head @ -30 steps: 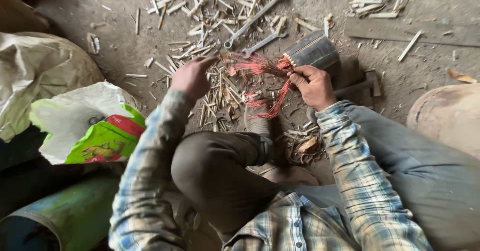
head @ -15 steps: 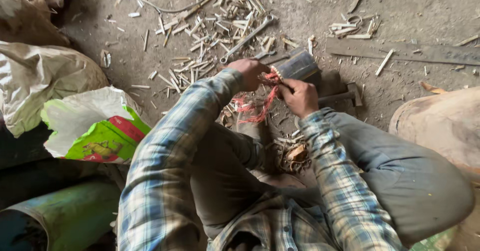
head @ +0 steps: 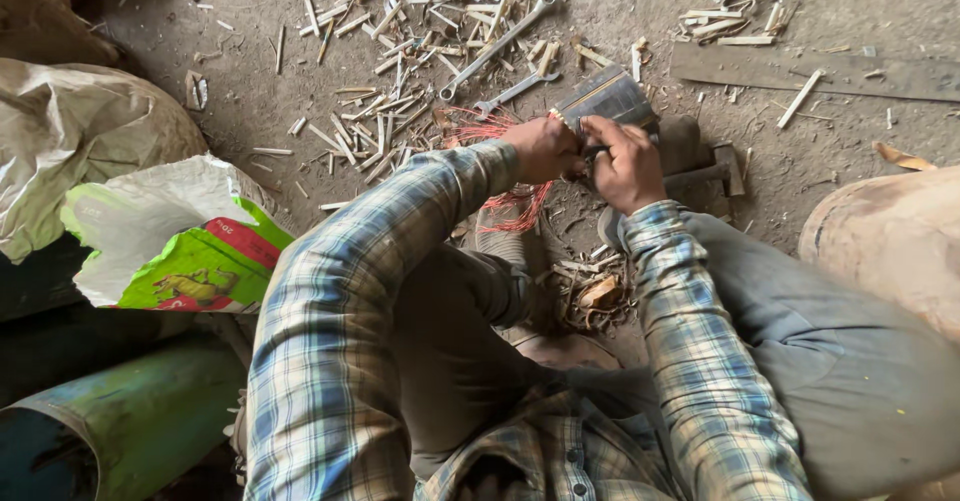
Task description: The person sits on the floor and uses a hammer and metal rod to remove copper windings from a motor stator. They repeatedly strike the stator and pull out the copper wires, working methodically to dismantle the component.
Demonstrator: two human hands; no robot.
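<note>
Left hand (head: 542, 149) and right hand (head: 625, 166) held together over floor (head: 250, 101), just before dark block (head: 606, 97). Fingers of both curled shut on red wire bundle (head: 520, 206); exact grip point hidden between hands. Wire fanned out behind left hand and hung below it. Block partly covered by hands. Two spanners (head: 500, 41) laid among wood chips (head: 380, 121) beyond. Green bag (head: 190, 261) at left.
</note>
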